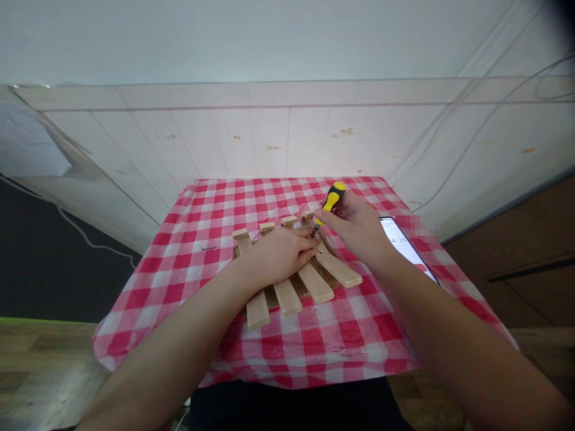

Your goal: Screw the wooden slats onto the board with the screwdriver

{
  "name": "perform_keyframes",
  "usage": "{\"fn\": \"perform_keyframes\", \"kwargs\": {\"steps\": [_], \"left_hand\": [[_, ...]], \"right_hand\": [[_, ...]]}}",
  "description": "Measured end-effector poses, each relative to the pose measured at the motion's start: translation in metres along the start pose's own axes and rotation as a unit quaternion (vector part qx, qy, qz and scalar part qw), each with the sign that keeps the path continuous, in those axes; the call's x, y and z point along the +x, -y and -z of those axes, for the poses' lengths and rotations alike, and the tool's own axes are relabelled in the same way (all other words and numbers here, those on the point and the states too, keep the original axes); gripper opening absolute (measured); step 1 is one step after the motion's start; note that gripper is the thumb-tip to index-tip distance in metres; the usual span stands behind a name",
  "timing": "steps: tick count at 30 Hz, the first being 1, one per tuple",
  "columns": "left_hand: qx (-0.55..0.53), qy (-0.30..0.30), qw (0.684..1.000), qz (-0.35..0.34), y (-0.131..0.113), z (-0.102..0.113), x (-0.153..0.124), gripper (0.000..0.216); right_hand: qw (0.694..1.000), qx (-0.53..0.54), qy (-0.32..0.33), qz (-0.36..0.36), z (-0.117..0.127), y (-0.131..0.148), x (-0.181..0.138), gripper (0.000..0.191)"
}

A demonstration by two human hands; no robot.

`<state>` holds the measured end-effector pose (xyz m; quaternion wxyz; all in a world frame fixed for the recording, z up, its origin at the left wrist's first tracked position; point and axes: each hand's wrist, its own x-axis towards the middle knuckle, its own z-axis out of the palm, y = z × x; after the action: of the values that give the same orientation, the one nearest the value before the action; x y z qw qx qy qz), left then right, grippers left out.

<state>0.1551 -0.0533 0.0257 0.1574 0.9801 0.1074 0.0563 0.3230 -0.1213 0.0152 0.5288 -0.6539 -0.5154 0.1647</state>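
Several pale wooden slats (287, 296) lie fanned out side by side across a crosspiece, forming a slatted wooden piece on the table. My left hand (281, 254) rests over the middle of it, its fingers closed against the wood at the right-hand slats. In my right hand (359, 227) is a yellow and black screwdriver (332, 199), gripped by the handle and tilted, tip down. Its tip meets the wood right beside my left fingertips. Whether a screw sits under the tip is hidden by the fingers.
A red and white checked cloth covers the table (171, 287). To the right, a phone (404, 245) with a lit screen lies partly behind my right forearm. A small dark, thin object (209, 248) lies left of the slats. A pale wall (269, 143) stands behind the table.
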Motion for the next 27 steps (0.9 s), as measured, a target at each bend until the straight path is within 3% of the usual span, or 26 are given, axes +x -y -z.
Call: {"fn": "perform_keyframes", "kwargs": {"steps": [7,13,21,27], "left_hand": [[0.002,-0.007,1.000,-0.004,0.0000,-0.0004,-0.0001,0.030],[0.005,0.007,1.000,0.004,-0.0019,0.0010,0.0007,0.029],[0.001,-0.010,1.000,-0.002,-0.0006,0.0000,0.0001,0.030],[0.012,0.004,1.000,0.005,-0.0008,-0.0001,0.0005,0.031]], "right_hand": [[0.993,0.067,0.095,-0.015,0.0088,0.0062,0.0014,0.022],[0.996,-0.079,-0.030,-0.005,0.0038,0.0028,0.0015,0.032],[0.999,-0.008,0.053,-0.006,0.0061,0.0009,0.0049,0.023],[0.997,-0.073,-0.023,-0.001,0.0035,-0.0008,0.0024,0.032]]}}
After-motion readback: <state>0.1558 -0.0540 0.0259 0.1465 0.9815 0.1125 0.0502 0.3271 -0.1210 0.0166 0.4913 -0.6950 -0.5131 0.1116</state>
